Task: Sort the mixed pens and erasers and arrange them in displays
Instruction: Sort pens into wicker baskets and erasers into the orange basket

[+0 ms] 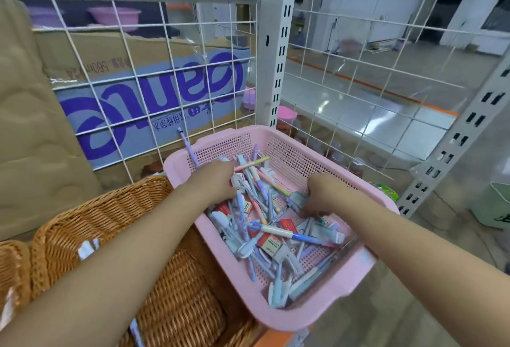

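The left hand's fingers curl downward, pressed together, into the heap of pens; whether they pinch anything cannot be told. A purple pen stands tilted just behind that hand, its lower end hidden. The right hand's fingers are likewise curled, tips buried among pens near the heap's right side, grip unclear. Between and below both hands lie pastel pens mixed with red-and-white boxed erasers, and a blue-and-white pen lies across them. All sit in a pink perforated basket. Just left of it is a wicker basket, under the left forearm. Beyond the fingers stands a white wire grid, with a cardboard box behind.
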